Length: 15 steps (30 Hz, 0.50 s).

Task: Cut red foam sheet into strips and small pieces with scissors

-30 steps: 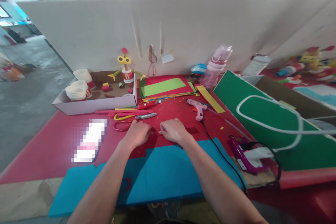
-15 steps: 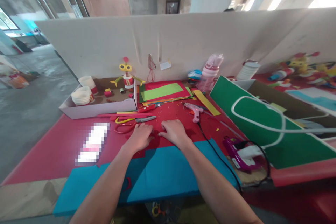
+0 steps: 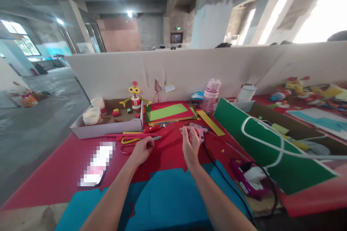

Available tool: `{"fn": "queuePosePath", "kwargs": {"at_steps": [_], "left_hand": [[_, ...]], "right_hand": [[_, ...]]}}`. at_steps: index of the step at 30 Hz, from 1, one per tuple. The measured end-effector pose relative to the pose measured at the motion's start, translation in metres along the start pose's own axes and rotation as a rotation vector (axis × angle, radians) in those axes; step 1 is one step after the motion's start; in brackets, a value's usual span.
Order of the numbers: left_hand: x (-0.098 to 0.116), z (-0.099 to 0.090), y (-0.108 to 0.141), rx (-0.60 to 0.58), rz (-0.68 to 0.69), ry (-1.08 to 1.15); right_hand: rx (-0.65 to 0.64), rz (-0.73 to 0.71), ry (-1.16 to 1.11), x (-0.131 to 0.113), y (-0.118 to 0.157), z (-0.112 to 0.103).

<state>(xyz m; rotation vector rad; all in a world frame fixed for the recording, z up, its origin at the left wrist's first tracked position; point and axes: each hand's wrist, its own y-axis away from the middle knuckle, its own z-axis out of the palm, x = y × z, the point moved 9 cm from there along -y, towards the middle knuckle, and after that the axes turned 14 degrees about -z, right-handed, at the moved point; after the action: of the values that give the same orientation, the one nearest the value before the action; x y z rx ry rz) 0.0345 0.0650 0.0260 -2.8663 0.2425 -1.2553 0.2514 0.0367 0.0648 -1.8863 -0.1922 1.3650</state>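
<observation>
a person's left hand (image 3: 143, 149) curls loosely over a red tabletop (image 3: 169, 153), fingers bent inward, beside a pair of scissors (image 3: 156, 138) with one yellow and one red handle loop; whether it grips anything cannot be told. the right hand (image 3: 191, 146), raised and half closed with fingertips bent toward the thumb, partly covers a pink glue gun (image 3: 201, 135) lying just beyond it; whether something small sits between those fingers cannot be made out. the hands are apart from each other. a black cord (image 3: 215, 162) runs from the glue gun toward the near edge, past a purple power strip (image 3: 251, 184). blue sheeting (image 3: 173, 198) covers the near side. behind, a white-walled box (image 3: 108, 130) holds stacked paper cups (image 3: 91, 118) beside a yellow-eyed figure (image 3: 136, 100), and a light green sheet (image 3: 168, 112) tops a pile of colored paper.
</observation>
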Motion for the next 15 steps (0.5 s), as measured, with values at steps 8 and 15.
{"fn": "queuePosePath", "kwargs": {"at_steps": [8, 15], "left_hand": [[0.014, -0.016, 0.006, 0.268, -0.057, 0.382], [0.039, 0.017, 0.019, 0.129, 0.007, 0.362]], "right_hand": [[-0.305, 0.511, -0.683, 0.033, 0.049, 0.091], [-0.251, 0.501, -0.842, 0.021, 0.047, 0.096]]}}
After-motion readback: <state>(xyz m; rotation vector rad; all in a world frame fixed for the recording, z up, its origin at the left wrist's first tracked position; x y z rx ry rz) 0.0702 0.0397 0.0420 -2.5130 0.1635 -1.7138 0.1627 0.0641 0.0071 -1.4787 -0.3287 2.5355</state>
